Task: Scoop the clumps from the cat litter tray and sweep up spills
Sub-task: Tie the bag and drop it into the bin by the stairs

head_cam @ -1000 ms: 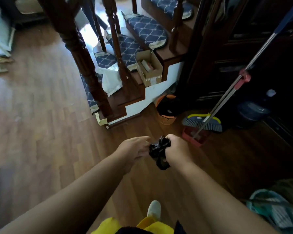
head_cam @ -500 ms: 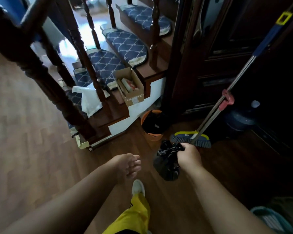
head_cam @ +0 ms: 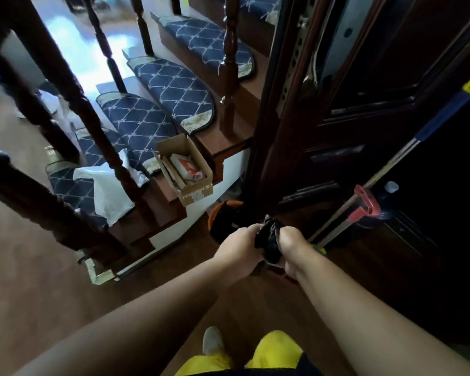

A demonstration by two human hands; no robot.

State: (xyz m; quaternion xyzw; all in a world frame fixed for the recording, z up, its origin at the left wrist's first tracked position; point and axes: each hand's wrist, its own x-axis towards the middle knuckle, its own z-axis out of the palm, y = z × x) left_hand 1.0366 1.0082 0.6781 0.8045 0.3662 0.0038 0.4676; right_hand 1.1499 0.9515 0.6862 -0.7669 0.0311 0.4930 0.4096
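Left hand: the left hand (head_cam: 240,246) is up at the black bag (head_cam: 267,244), fingers curled round its left side and clamped on the plastic.
Right hand: the right hand (head_cam: 293,246) grips the other side, fingers wrapped tight, knuckles facing forward.
Bag: bunched into a twisted knot between the two fists, held out in front at about waist level, clear of the floor. Whatever is inside cannot be seen.
Why held this way: by the look of it, both hands are cinching or tying the neck so nothing spills on the way to the bin.
Bin: an orange bin (head_cam: 215,213) with a dark liner stands just beyond the hands, tucked against the white base of the stairs. That reads as the likely drop point.
Broom: a long-handled broom (head_cam: 391,169) leans on the dark cabinet to the right, a red clip (head_cam: 366,204) on its shaft, parked within reach for the sweeping part.
Litter tray: not in view here.
Floor: brown wood floor (head_cam: 33,289), smooth; no spilled litter shows in this patch.
Stairs: dark wooden steps with blue patterned treads (head_cam: 174,88), turned railings on the left.
On the steps: an open cardboard box (head_cam: 185,169) and a white plastic bag (head_cam: 106,191) beside it.
Room: dim on the right, bright glare at the top left.
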